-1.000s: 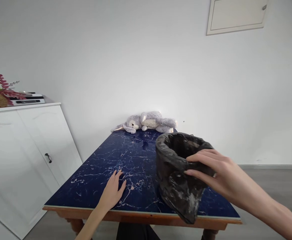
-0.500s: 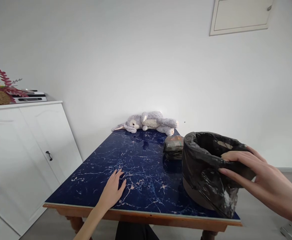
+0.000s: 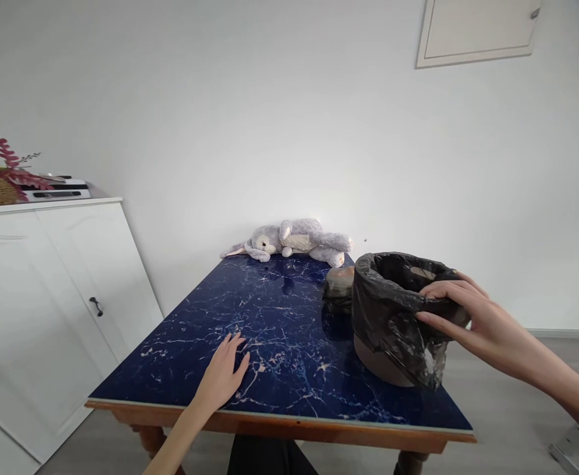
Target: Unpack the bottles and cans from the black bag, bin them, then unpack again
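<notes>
The black-lined bin (image 3: 393, 316) sits on the near right of the blue marbled tabletop (image 3: 269, 316), with the right hand (image 3: 472, 320) gripping its rim over the liner. The left hand (image 3: 222, 376) lies flat and open by the front edge. A small dark bundle (image 3: 339, 287) crowds in just behind the bin and a grey plush toy (image 3: 292, 241) lies at the far end. Half a second on, the bin is further in from the right edge and nearer the bundle; the left hand hasn't budged.

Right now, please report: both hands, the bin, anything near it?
Left hand open, flat on the table. Right hand shut on the lined bin rim, at right edge. Small wrapped bundle just behind it; plush toy at far end.
</notes>
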A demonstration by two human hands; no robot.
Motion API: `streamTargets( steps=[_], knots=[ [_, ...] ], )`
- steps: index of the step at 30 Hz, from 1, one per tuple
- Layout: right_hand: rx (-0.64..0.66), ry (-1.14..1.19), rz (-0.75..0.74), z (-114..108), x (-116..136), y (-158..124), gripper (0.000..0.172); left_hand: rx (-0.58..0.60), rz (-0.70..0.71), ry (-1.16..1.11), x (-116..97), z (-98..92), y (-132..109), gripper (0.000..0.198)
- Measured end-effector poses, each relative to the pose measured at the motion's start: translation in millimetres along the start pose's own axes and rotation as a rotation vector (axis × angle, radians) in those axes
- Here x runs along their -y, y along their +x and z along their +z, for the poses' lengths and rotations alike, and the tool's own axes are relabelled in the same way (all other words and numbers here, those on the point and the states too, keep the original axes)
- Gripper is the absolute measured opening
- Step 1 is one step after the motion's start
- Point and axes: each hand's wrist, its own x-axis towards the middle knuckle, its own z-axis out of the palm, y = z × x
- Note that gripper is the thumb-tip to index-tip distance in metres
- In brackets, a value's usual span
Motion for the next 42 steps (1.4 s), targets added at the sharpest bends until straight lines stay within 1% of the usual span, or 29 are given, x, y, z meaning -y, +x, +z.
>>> streamTargets(
  steps=[7, 14, 18, 20, 22, 23, 25, 26, 27, 28, 29, 30, 31, 32, 33, 35, 36, 38, 40, 42],
  knots=[
    [-0.008, 0.021, -0.003, 3, -1, 7, 0.039, 0.005, -0.004, -0.007, 1, 0.4, -1, 0.058],
    [0.000, 0.017, -0.026, 3, -3, 5, 0.035, 0.014, -0.003, -0.005, -1, 0.7, -1, 0.060],
    [0.014, 0.043, 0.014, 0, -3, 3, 0.035, 0.002, 0.002, -0.012, 1, 3.3, -1, 0.058],
    [0.003, 0.041, 0.030, -2, 1, 1, 0.037, -0.002, 0.000, -0.012, 2, 4.0, -1, 0.057],
    [-0.051, 0.022, 0.018, -1, 12, -3, 0.039, -0.005, -0.006, -0.010, 2, 4.1, -1, 0.057],
    [-0.114, 0.012, -0.001, 0, 22, -7, 0.038, -0.002, -0.010, -0.008, 1, 3.9, -1, 0.057],
    [-0.296, 0.031, -0.072, 7, 46, -17, 0.032, 0.013, -0.021, 0.003, 0, 3.1, 0, 0.058],
    [-0.399, 0.074, -0.141, 12, 61, -23, 0.027, 0.021, -0.023, 0.010, -1, 2.7, 0, 0.058],
    [-0.447, 0.153, -0.217, 19, 76, -29, 0.025, 0.028, -0.023, 0.015, -1, 2.2, 1, 0.058],
    [-0.408, 0.207, -0.291, 28, 91, -36, 0.028, 0.031, -0.020, 0.019, -2, 1.8, 1, 0.058],
    [-0.302, 0.236, -0.360, 38, 105, -43, 0.031, 0.030, -0.016, 0.020, -2, 1.5, 1, 0.057],
    [-0.152, 0.258, -0.432, 50, 116, -50, 0.032, 0.027, -0.010, 0.020, -2, 1.4, 1, 0.057],
    [0.011, 0.280, -0.464, 64, 125, -56, 0.032, 0.025, -0.006, 0.020, -2, 1.4, 1, 0.057],
    [0.134, 0.301, -0.435, 80, 130, -61, 0.032, 0.024, -0.003, 0.021, -2, 1.7, 1, 0.056],
    [0.252, 0.323, -0.357, 97, 132, -66, 0.035, 0.022, -0.001, 0.023, -1, 2.0, 0, 0.056],
    [0.394, 0.359, -0.180, 135, 125, -72, 0.034, 0.017, 0.002, 0.026, 0, 3.0, 0, 0.056],
    [0.415, 0.363, -0.108, 155, 118, -73, 0.035, 0.013, 0.004, 0.026, 1, 3.5, -1, 0.055],
    [0.371, 0.349, 0.004, 194, 101, -71, 0.038, -0.003, 0.013, 0.023, 2, 4.3, -1, 0.054],
    [0.249, 0.322, 0.107, 227, 83, -65, 0.043, -0.018, 0.027, 0.021, 2, 4.8, -1, 0.053],
    [0.144, 0.285, 0.184, 254, 68, -55, 0.048, -0.024, 0.036, 0.020, 2, 4.9, -1, 0.053]
  ],
)
